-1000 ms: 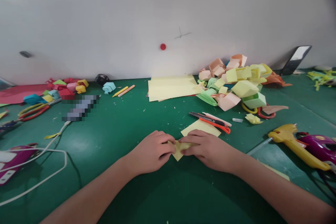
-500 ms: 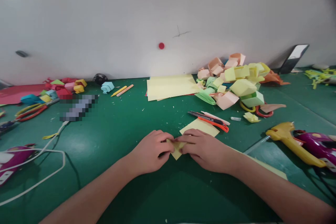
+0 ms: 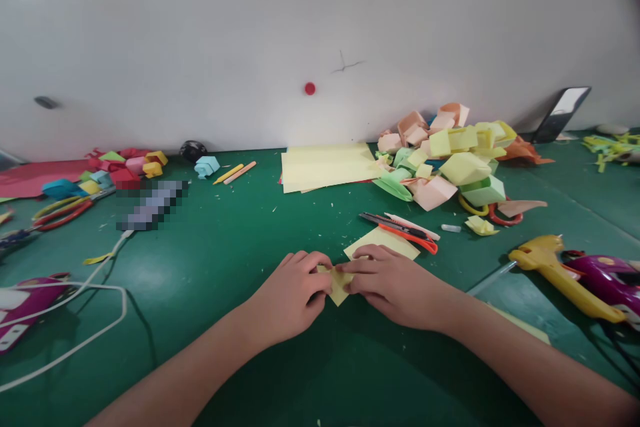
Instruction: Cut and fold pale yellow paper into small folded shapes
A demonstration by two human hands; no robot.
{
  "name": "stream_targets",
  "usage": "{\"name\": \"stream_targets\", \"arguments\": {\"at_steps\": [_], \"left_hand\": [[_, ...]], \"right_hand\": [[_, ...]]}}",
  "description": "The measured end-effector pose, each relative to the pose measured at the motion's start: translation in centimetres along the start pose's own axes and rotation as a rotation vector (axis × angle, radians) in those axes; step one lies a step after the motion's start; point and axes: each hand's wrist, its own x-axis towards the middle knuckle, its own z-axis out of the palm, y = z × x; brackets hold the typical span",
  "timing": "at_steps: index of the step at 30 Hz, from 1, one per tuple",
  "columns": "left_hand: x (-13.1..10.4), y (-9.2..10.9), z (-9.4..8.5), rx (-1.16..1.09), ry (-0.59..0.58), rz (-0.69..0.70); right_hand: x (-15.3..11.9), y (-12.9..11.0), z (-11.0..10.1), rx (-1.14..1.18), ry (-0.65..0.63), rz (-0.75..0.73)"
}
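A small folded piece of yellow paper (image 3: 339,291) lies on the green table between both hands, one corner pointing toward me. My left hand (image 3: 295,290) grips its left side with curled fingers. On the right side, the fingers of my right hand (image 3: 387,283) are bent and pressed on the paper. Part of the paper is hidden under the fingertips. Just behind my right hand lies a yellow sheet (image 3: 407,247), with a black and orange cutter (image 3: 407,232) resting across it.
Folded paper pieces (image 3: 465,167) are heaped at the back right, near a yellow glue gun (image 3: 560,270). Yellow sheets (image 3: 327,167) lie against the white partition (image 3: 225,60). On the left are scissors (image 3: 65,213), a white cable (image 3: 123,307) and coloured paper shapes (image 3: 127,177).
Both hands keep hold of the small paper with almost no movement. The whole view has shifted slightly. The person beyond the partition has moved.
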Motion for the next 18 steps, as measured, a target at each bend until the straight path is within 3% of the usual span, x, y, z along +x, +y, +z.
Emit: {"name": "stream_targets", "arguments": {"at_steps": [18], "left_hand": [[-1.0, 1.1, -1.4, 0.091, -0.035, -0.173]], "right_hand": [[-1.1, 0.6, -1.4, 0.089, -0.145, 0.103]]}}
